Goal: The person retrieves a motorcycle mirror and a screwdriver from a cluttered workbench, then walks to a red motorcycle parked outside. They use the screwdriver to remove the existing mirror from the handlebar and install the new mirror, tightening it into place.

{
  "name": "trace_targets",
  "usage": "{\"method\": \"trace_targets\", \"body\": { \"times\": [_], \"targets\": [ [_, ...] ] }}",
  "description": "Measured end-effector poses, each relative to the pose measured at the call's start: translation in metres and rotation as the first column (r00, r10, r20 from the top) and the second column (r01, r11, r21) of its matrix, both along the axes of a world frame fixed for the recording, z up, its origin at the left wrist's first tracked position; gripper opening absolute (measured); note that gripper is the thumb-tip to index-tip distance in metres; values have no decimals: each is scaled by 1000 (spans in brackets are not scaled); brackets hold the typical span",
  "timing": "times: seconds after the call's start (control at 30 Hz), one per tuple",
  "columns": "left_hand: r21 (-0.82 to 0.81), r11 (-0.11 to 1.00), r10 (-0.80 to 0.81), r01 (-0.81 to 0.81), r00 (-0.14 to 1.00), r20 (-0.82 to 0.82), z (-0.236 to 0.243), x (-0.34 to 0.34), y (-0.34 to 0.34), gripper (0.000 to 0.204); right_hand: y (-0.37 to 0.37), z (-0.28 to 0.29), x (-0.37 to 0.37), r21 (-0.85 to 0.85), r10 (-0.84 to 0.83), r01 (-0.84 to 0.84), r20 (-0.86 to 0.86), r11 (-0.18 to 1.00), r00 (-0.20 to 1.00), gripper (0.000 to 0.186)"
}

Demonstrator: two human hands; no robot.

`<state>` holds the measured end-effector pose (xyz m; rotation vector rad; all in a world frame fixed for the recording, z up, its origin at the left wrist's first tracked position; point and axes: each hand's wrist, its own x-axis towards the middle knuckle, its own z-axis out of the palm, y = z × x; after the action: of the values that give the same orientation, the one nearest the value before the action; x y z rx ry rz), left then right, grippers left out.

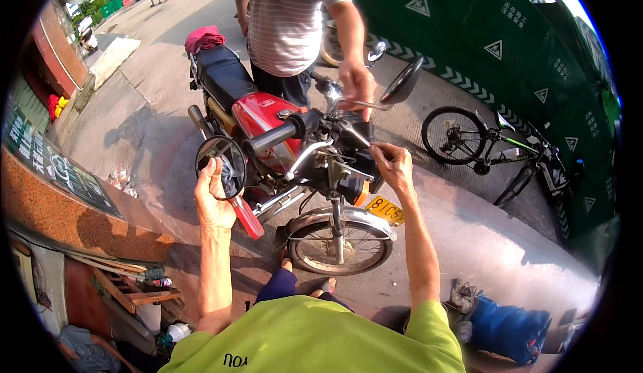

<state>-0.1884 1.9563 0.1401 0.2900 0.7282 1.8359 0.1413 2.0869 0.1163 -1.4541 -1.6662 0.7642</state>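
My left hand (213,199) grips a round black-rimmed mirror (232,166), and a long red piece (249,220) sticks out just below it, partly hidden. My right hand (395,168) is pinched at the front of a red motorcycle (268,121), beside the dark housing under the handlebar; what its fingertips hold is too small to make out. The near handlebar grip (271,136) and a silver lever lie between my hands. A standing person's hand (358,91) is on the bar near the other mirror (402,81), which is mounted on that side.
The person (281,18) stands behind the motorcycle. A bicycle (455,142) lies against a green hoarding (529,58) on the right. A granite-faced wall (94,219) is at left, with wooden scraps (140,296) below it. A blue plastic container (509,329) sits at lower right.
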Motion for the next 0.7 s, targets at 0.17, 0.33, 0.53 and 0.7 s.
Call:
{"method": "trace_targets", "body": {
  "times": [0.17,0.33,0.53,0.7],
  "targets": [
    [-14,1000,10,-10,1000,-5,-11,-13,34,23,27,0,-7,-85,41,-35,67,996,997,27],
    [-46,999,-5,2,998,-63,-5,-11,46,34,50,-15,8,-80,181,-192,-134,978,974,27],
    [64,980,-180,187,979,-93,17,-1,43,27,60,-18,9,-164,283,-318,-204,934,937,26],
    [45,980,-190,192,981,-44,16,-4,40,28,84,-6,15,-401,305,-363,-202,841,931,31]
  ]
}}
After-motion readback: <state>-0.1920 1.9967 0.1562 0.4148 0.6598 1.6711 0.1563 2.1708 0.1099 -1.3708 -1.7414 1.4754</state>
